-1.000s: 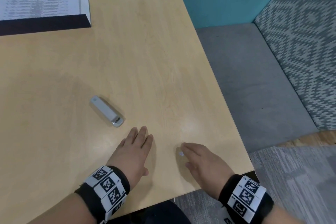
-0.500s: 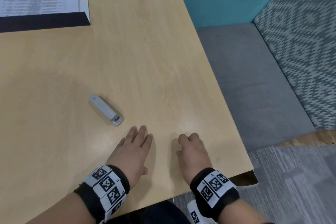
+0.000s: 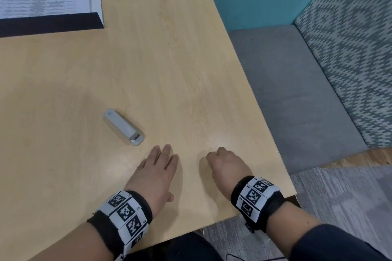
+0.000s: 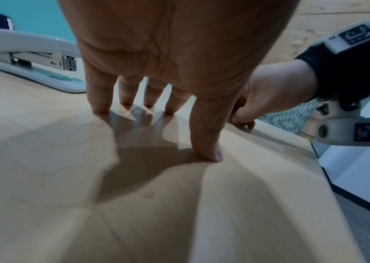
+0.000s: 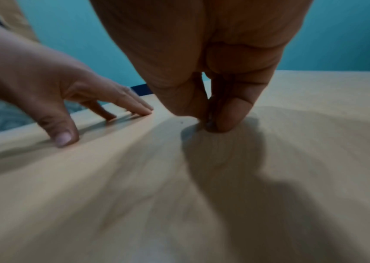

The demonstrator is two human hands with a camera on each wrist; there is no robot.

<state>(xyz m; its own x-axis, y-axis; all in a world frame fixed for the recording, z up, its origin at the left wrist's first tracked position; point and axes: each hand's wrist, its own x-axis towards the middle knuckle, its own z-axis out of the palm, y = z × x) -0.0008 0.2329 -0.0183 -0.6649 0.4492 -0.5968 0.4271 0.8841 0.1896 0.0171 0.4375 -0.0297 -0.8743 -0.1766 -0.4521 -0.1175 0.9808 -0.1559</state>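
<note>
A grey-white stapler (image 3: 124,127) (image 4: 28,60) lies on the light wooden table (image 3: 169,59), a little beyond and left of my left hand (image 3: 161,167) (image 4: 174,110). That hand rests flat, its straight fingers and thumb touching the tabletop. To its right, near the table's right edge, my right hand (image 3: 224,163) (image 5: 213,122) is curled, thumb and forefinger pressed together against the surface. Whether anything small sits between them is hidden. Neither hand touches the stapler.
A printed paper sheet on a dark folder (image 3: 46,0) lies at the table's far left corner. A teal wall stands behind the table. Off the right edge are a grey bench seat (image 3: 286,91) and a patterned backrest (image 3: 350,48).
My right hand swung from reaching leftwards to pointing forward, and its fingers curled into a pinch on the table. The left hand and the stapler stayed put.
</note>
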